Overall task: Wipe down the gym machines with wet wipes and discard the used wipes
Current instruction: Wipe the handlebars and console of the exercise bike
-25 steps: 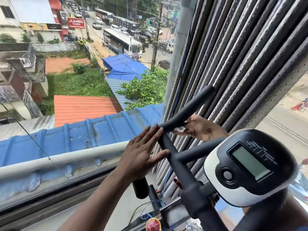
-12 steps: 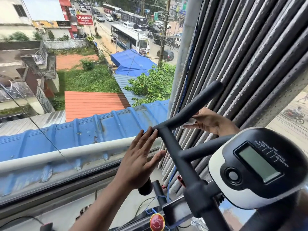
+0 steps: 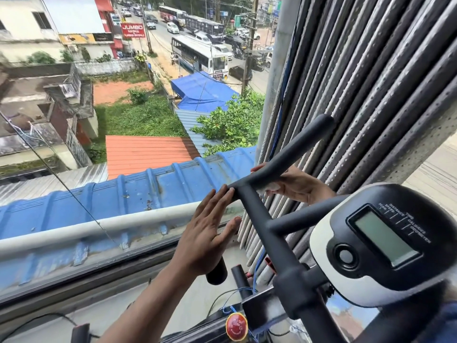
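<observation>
Right hand [image 3: 294, 186] slid its wipe [image 3: 270, 187] toward the handlebar [image 3: 291, 154] bend.
Left hand [image 3: 207, 233], fingers straight, touches the bar.

Right hand [image 3: 296, 188] with wipe [image 3: 270, 187] slid down handlebar [image 3: 291, 149] – now at bend.

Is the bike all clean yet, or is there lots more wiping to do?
Not finished. Nothing visible proves any part is already clean. Right now the right hand holds a white wipe against the black handlebar near its bend, while the left hand rests flat with its fingertips on the bar. The display console and the red knob are not being wiped. The wipe has not been thrown away.
</observation>
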Tool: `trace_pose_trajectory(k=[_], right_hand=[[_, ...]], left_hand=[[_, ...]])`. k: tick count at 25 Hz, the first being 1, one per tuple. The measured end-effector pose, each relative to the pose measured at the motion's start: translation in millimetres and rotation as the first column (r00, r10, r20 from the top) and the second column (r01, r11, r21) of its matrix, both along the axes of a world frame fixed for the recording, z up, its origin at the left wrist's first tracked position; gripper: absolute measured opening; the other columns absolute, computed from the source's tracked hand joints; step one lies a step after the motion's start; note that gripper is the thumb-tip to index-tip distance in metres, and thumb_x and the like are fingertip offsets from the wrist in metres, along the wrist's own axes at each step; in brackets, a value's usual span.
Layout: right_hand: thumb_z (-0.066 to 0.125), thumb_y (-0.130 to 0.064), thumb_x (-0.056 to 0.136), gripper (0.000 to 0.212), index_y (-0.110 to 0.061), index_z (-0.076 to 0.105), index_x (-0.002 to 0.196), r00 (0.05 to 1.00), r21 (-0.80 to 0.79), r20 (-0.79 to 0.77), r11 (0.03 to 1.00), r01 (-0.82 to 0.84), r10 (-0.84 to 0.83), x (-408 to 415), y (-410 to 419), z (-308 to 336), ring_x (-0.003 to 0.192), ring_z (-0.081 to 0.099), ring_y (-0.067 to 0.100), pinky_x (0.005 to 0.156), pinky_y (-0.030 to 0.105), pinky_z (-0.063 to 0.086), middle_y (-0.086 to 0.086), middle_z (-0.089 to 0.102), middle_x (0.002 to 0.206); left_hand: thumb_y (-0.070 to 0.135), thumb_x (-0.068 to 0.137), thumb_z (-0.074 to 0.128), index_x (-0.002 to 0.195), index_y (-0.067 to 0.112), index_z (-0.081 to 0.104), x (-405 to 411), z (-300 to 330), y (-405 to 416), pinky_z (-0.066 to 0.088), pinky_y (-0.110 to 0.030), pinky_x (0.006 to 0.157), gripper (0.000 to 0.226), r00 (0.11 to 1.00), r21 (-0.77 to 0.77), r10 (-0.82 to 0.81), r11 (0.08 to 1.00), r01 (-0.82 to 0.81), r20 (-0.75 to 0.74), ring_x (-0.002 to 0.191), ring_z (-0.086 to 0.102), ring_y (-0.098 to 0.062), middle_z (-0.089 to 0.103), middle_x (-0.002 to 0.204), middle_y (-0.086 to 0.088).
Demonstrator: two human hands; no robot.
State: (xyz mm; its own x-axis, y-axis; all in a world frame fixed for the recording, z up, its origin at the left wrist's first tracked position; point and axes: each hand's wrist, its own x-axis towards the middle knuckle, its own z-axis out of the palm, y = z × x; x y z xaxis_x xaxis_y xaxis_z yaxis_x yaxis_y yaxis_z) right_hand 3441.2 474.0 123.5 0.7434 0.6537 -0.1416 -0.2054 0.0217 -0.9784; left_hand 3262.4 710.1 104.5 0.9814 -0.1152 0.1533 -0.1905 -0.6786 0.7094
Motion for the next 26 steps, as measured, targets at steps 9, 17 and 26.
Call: trace_pose_trajectory(k=[9, 17, 26], right_hand=[[0.051, -0.012, 0.099, 0.023, -0.002, 0.061, 0.117, 0.985, 0.01, -0.045, 0.986, -0.166, 0.166, -5.1, 19.4, -11.8, 0.085, 0.066, 0.01, 0.078, 0.025, 0.054, 0.0, 0.072, 0.096], [0.057, -0.008, 0.092, 0.024, 0.0, 0.069, 0.111, 1.0, 0.066, 0.0, 0.997, 0.028, -0.028, 12.2, -16.2, 20.5, 0.073, 0.071, 0.02, 0.065, 0.03, 0.058, 0.012, 0.073, 0.09], [0.035, 0.001, 0.101, 0.031, 0.004, 0.064, 0.112, 0.896, 0.084, 0.215, 0.921, 0.379, -0.388, 24.0, -76.3, 101.7, 0.055, 0.059, 0.01, 0.058, 0.024, 0.057, 0.003, 0.062, 0.062]], left_hand=[[0.071, 0.095, 0.028, 0.162, 0.045, 0.021, -1.2, 2.5, -0.5, -0.001, -0.012, 0.122, 0.072, 1.0, 0.028, -0.003, 1.0, 0.002, 0.004, 0.154, -0.003, 0.009, 0.009, 0.168, 0.03], [0.073, 0.094, 0.025, 0.162, 0.042, 0.024, -0.5, 1.5, 0.6, -0.003, -0.013, 0.122, 0.074, 1.0, 0.039, -0.008, 0.999, 0.008, 0.001, 0.154, -0.004, 0.009, 0.007, 0.168, 0.029], [0.075, 0.092, 0.024, 0.161, 0.044, 0.025, -1.2, 1.9, -0.5, 0.0, -0.016, 0.123, 0.076, 1.0, 0.048, 0.001, 0.999, -0.001, 0.0, 0.153, -0.005, 0.011, 0.008, 0.168, 0.03]])
